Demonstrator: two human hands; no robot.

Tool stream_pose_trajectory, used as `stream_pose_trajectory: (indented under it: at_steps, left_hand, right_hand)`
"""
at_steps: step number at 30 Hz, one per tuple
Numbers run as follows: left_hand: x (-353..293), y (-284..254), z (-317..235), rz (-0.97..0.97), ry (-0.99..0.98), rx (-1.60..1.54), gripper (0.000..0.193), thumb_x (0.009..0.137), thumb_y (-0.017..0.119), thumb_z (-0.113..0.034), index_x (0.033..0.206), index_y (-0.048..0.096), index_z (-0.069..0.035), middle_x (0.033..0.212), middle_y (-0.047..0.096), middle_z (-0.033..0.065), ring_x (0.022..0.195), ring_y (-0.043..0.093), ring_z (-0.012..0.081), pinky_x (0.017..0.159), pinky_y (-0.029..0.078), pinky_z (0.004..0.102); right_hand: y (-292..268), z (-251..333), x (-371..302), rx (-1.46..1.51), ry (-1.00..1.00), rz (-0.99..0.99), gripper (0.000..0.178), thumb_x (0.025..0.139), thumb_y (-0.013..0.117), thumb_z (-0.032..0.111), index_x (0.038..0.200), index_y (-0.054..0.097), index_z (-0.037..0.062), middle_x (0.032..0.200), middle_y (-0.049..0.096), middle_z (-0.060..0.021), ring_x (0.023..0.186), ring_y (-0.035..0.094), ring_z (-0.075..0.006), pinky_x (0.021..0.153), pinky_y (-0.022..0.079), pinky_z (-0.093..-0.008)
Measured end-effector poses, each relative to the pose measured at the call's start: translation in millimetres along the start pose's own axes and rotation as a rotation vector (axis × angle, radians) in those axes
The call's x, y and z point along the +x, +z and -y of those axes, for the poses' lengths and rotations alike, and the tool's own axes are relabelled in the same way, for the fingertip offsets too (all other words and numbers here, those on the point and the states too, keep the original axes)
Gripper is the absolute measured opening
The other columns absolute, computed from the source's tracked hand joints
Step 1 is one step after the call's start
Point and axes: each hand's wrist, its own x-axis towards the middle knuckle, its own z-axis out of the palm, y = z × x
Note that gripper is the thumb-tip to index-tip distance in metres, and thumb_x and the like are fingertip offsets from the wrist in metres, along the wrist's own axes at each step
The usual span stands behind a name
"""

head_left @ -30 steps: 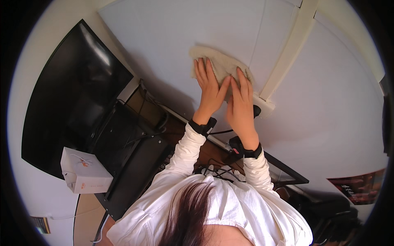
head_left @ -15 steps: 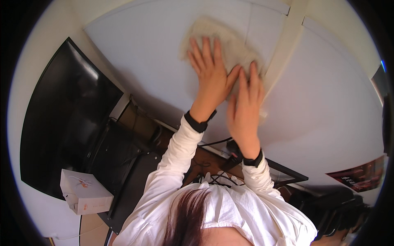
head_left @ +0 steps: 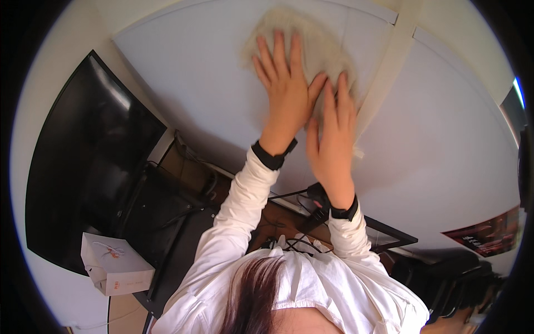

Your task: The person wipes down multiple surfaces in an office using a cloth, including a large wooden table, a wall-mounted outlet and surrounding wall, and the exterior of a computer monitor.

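Observation:
A beige cloth point(head_left: 311, 44) lies spread against a whitish board point(head_left: 189, 61) on the wall. My left hand point(head_left: 286, 92) presses flat on the cloth's lower left part, with its fingers spread and pointing up. Just to its right, my right hand point(head_left: 334, 136) is stretched out, and its fingertips rest on the lower right part of the cloth. The left thumb reaches toward the right fingers. Neither hand has its fingers wrapped round anything. Both wrists wear black bands.
At the left stands a large black screen point(head_left: 83, 167), with a white paper bag point(head_left: 125, 273) below it on a dark surface. A second whitish panel point(head_left: 439, 145) is past a cream strip on the right. A black-framed object point(head_left: 389, 234) and a dark poster point(head_left: 484, 234) sit lower right.
Both hands have slid a little upward, and the cloth has moved up the board with them. The hands keep the same flat pose.

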Motion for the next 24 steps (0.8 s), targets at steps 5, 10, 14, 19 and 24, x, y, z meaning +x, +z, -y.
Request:
stream_pose_trajectory:
  at_steps: [5,10,14,19,24]
  left_hand:
    - [-100,15,33,0.076,-0.295,0.023,0.08,0.087,0.063,-0.032,0.146,0.021,0.003,0.152,0.014,0.0286,0.141,0.003,0.0495,0.109,0.006,0.064]
    - [-70,2,22,0.122,-0.239,-0.02,0.082,0.088,0.062,-0.03,0.147,0.017,0.005,0.152,0.01,0.0289,0.141,0.002,0.0499,0.11,0.006,0.0633]
    - [0,-2,-15,0.063,-0.04,-0.056,0.08,0.087,0.063,-0.034,0.148,0.022,-0.002,0.154,0.011,0.0243,0.141,0.001,0.0495,0.108,0.004,0.0657]
    - [27,3,-37,0.004,0.089,-0.081,0.07,0.087,0.062,-0.035,0.146,0.033,-0.011,0.155,0.016,0.0179,0.142,0.002,0.0476,0.108,0.004,0.0665]
    - [28,-4,-20,0.037,0.162,-0.097,0.06,0.088,0.062,-0.028,0.144,0.04,-0.018,0.155,0.02,0.0137,0.142,0.007,0.0445,0.108,0.005,0.0661]
  right_hand:
    - [38,2,-50,0.107,0.053,0.186,0.063,0.076,0.051,-0.008,0.137,0.036,-0.0085,0.149,0.029,-0.0225,0.126,0.039,-0.0437,0.105,0.035,-0.0485]
    - [17,-1,-38,0.185,0.073,0.183,0.063,0.077,0.049,-0.009,0.138,0.036,-0.0075,0.15,0.028,-0.0231,0.13,0.036,-0.0443,0.106,0.034,-0.048]
    - [-6,2,-17,0.08,0.085,-0.029,0.061,0.079,0.049,-0.009,0.139,0.037,-0.0049,0.151,0.026,-0.0239,0.134,0.034,-0.0427,0.109,0.031,-0.046]
    - [-28,3,-5,0.208,0.124,-0.152,0.059,0.081,0.048,-0.009,0.139,0.039,-0.0027,0.149,0.03,-0.0233,0.136,0.033,-0.0387,0.11,0.028,-0.0438]
    - [-32,-8,-15,0.168,0.187,-0.285,0.058,0.081,0.049,-0.008,0.138,0.044,0.0014,0.144,0.043,-0.0165,0.131,0.041,-0.0312,0.103,0.036,-0.0403]
